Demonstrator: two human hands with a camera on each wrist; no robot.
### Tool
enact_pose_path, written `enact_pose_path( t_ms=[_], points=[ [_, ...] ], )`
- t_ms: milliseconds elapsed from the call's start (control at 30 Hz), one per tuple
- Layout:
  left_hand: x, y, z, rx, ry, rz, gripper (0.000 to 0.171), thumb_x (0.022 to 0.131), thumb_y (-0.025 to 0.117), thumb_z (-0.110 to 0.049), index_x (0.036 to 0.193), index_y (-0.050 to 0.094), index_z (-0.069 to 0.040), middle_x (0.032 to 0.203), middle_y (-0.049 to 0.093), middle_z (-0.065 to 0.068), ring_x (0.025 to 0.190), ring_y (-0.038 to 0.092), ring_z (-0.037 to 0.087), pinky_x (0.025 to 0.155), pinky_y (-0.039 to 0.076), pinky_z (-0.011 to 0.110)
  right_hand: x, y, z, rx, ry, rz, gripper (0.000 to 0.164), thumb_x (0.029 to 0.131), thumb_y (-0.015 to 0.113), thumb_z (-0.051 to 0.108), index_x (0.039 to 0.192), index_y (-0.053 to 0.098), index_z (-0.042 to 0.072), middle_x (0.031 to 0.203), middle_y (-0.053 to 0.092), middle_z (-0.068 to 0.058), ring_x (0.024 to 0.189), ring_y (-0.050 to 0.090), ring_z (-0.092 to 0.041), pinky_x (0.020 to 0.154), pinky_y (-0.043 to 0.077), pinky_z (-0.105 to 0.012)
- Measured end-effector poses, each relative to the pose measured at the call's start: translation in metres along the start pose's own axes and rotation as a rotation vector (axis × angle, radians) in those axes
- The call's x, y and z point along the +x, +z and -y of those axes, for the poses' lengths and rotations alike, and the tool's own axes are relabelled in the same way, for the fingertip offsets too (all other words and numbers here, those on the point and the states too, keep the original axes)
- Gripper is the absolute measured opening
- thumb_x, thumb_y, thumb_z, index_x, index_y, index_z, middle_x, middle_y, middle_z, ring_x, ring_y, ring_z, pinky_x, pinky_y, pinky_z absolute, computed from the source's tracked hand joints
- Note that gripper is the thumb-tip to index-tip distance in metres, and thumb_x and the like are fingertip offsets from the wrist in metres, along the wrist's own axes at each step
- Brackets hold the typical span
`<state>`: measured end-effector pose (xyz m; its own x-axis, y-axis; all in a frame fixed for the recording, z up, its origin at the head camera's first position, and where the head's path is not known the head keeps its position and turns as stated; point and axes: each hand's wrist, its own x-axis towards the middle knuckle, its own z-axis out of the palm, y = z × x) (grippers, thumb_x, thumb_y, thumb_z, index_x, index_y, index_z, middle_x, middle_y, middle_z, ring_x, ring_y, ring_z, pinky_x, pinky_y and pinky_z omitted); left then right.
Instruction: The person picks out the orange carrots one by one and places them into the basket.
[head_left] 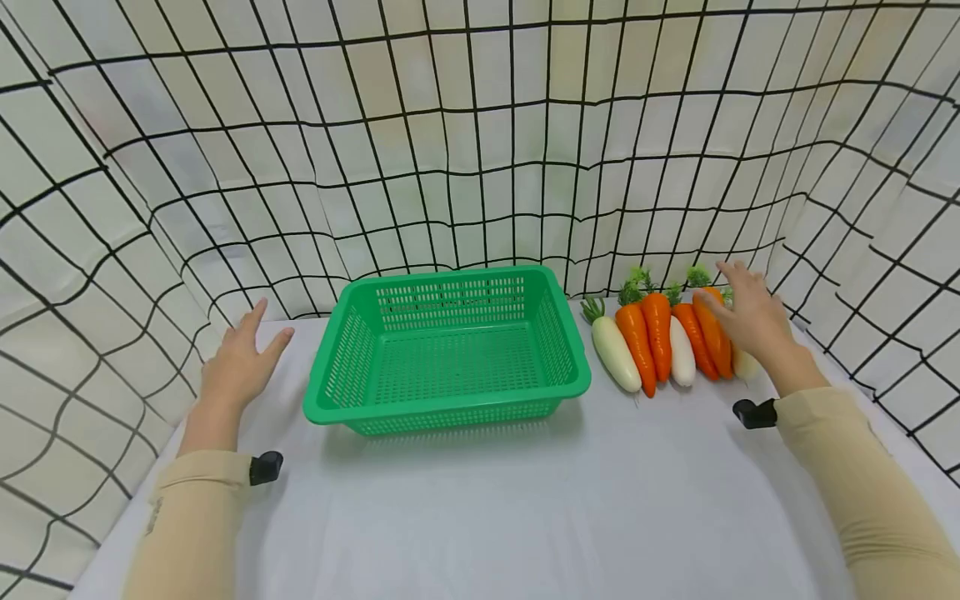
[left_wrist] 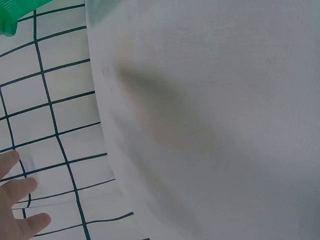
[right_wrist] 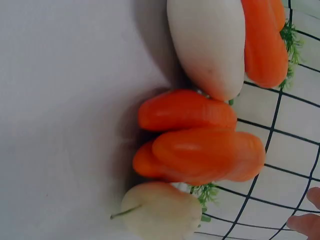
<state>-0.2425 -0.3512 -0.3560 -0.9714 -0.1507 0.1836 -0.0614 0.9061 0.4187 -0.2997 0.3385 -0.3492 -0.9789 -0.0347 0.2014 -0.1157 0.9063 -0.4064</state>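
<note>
My left hand (head_left: 238, 358) hovers left of the green plastic basket (head_left: 450, 407), fingers and thumb spread, holding nothing. In the left wrist view, its fingers (left_wrist: 20, 190) show at the lower left edge. The basket stands on the white cloth with nothing inside. To its right lies a row of several orange carrots (head_left: 657, 333) with leafy green tops and white radishes (head_left: 617, 354). Over the right end of that row is my right hand (head_left: 753, 317), fingers extended, overlapping a carrot (head_left: 712, 333) and partly hiding the rightmost radish (right_wrist: 160, 210).
A black wire grid (head_left: 495, 175) backed with white sheeting rises behind and on both sides of the table. White cloth (head_left: 525, 517) covers the tabletop. Small black wrist mounts (head_left: 266, 468) stick out at both sleeve cuffs.
</note>
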Motion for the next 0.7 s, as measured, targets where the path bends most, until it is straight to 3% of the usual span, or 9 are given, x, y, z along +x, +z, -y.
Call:
enact_pose_path(
  t_ms=[133,300,433,567,700],
  points=[
    [0.001,0.001,-0.005,-0.092,-0.006,0.021,0.083,0.105,0.035,-0.062,0.166,0.005,-0.014,0.158,0.022,0.037,0.133,0.029,0.068,0.098,0.030,0.079,0.000,0.003,0.009,0.041,-0.009,-0.001,0.081,0.107,0.039,0.055,0.163,0.015,0.002,0.165,0.003,-0.032,0.146,0.008,-0.059,0.111,0.012,-0.074],
    [0.001,0.003,-0.011,-0.269,0.003,0.047,0.084,0.106,0.046,-0.055,0.166,0.005,-0.013,0.159,0.025,0.034,0.141,0.024,0.062,0.103,0.027,0.078,-0.002,0.005,0.022,0.120,0.001,0.002,0.080,0.107,0.041,0.055,0.163,0.018,0.003,0.165,0.014,-0.030,0.147,0.016,-0.055,0.112,0.017,-0.071],
    [0.002,0.005,-0.015,-0.357,0.009,0.062,0.085,0.106,0.050,-0.052,0.166,0.007,-0.010,0.158,0.027,0.035,0.142,0.027,0.059,0.103,0.030,0.077,-0.004,0.008,0.031,0.135,0.010,0.001,0.077,0.107,0.042,0.053,0.162,0.023,0.002,0.162,0.023,-0.031,0.144,0.023,-0.055,0.110,0.022,-0.072],
    [0.002,0.007,-0.019,-0.456,0.028,0.090,0.081,0.107,0.050,-0.047,0.166,0.008,-0.011,0.155,0.033,0.035,0.138,0.036,0.057,0.103,0.033,0.073,-0.004,0.013,0.038,0.145,0.005,-0.009,0.071,0.108,0.045,0.048,0.160,0.030,0.003,0.156,0.034,-0.031,0.133,0.040,-0.053,0.103,0.034,-0.070],
    [0.002,0.007,-0.021,-0.580,0.038,0.187,0.078,0.108,0.049,-0.044,0.167,0.005,-0.017,0.155,0.035,0.035,0.134,0.046,0.052,0.104,0.042,0.061,-0.003,0.020,0.044,0.152,-0.004,-0.005,0.066,0.107,0.050,0.043,0.157,0.035,0.003,0.149,0.043,-0.030,0.118,0.050,-0.047,0.093,0.044,-0.064]
  ],
)
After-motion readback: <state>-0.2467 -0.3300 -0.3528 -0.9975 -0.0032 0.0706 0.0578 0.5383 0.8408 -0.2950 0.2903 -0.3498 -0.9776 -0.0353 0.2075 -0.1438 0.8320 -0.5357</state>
